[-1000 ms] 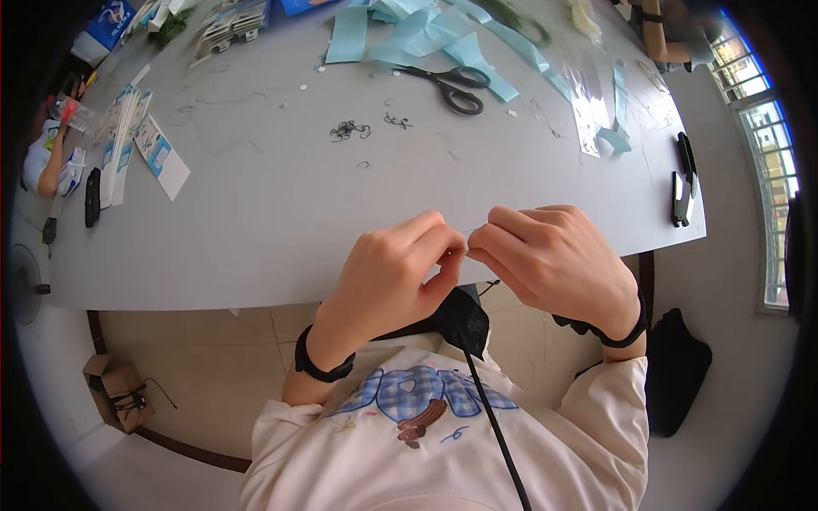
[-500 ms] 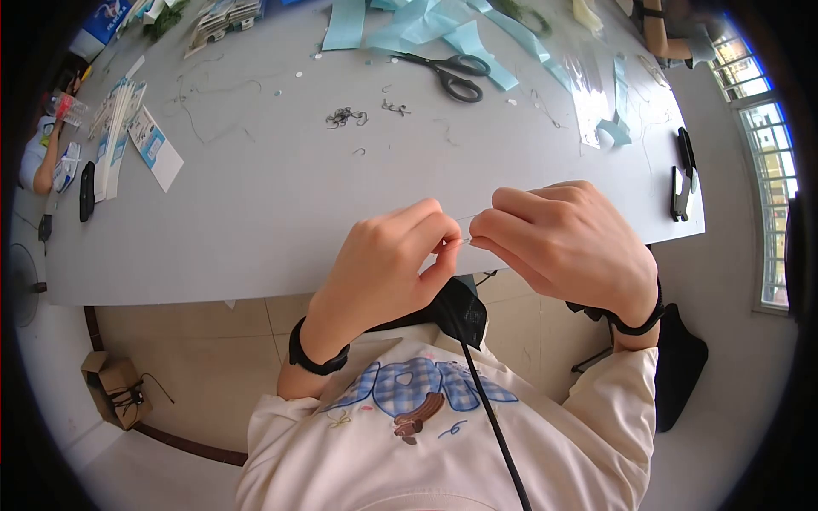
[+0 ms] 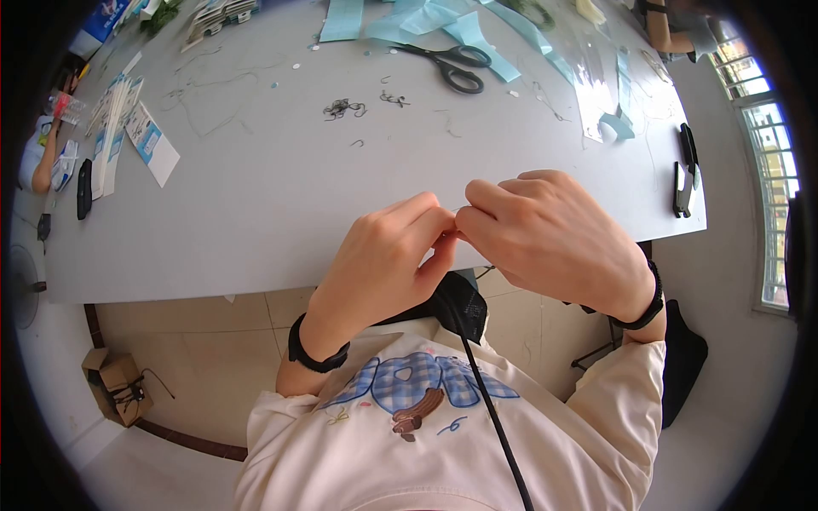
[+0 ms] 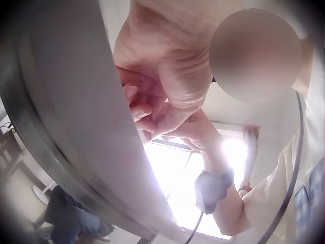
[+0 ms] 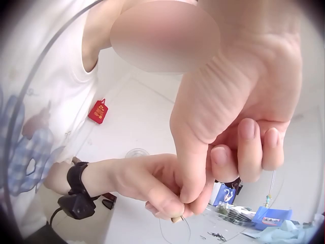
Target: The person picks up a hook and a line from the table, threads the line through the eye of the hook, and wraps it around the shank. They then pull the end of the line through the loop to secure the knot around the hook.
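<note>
Table (image 3: 256, 213): pale grey, spreading to every side of the scissors.
Cards (image 3: 153, 146): well left of the scissors, one beside a fanned bundle, perhaps to leave the middle free for small parts.
Hooks (image 3: 344, 108): loose, left of the scissors, in two small heaps with one lying alone nearer the person; probably heaped so they do not stray.
Left hand (image 3: 394, 245): nearer the person than the scissors, thumb and forefinger pinching the line, likely to steady it.
Line (image 5: 190, 231): nearer the person than the scissors, between the meeting fingertips, a thin loop hanging below; its held part is hidden.
Scissors (image 3: 440, 61): lying flat, handles to the right, seemingly within reach.
Strips (image 3: 477, 43): light blue, beyond and right of the scissors.
Right hand (image 3: 545, 240): nearer the person than the scissors, pinching the line against the left fingertips, presumably for fine control.
Stapler (image 3: 682, 189): far right of the scissors, perhaps out of the way.
</note>
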The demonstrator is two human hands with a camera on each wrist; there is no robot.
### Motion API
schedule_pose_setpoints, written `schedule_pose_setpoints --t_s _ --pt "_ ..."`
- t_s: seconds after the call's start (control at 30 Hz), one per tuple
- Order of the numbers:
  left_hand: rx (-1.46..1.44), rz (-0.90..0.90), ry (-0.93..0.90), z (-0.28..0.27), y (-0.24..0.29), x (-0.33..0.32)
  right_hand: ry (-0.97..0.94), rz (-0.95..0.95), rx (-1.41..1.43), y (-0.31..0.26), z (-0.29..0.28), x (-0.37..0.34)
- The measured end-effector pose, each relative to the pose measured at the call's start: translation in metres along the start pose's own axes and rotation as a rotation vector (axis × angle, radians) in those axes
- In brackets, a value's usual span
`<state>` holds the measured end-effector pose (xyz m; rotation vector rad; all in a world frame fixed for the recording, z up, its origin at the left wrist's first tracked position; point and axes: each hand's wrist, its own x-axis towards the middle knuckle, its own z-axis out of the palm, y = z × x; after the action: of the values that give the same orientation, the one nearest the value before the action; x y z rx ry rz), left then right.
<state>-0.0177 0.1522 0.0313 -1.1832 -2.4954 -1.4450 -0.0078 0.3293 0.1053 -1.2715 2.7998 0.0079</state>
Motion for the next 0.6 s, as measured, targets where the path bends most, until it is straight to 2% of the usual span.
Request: schedule_pose_setpoints --t_s 0.07,0.13,0.6 --pt "-0.005 0.002 0.011 0.002 -0.001 0.0 -0.009 0.016 0.002 0.0 0.0 -0.001" --pt "-0.083 0.032 0.121 0.007 -0.003 -0.001 -0.005 0.107 0.115 -0.001 -0.001 -0.001" --pt "-0.136 0.002 0.155 0.005 -0.002 0.0 0.293 0.229 0.472 0.004 0.012 -0.007"
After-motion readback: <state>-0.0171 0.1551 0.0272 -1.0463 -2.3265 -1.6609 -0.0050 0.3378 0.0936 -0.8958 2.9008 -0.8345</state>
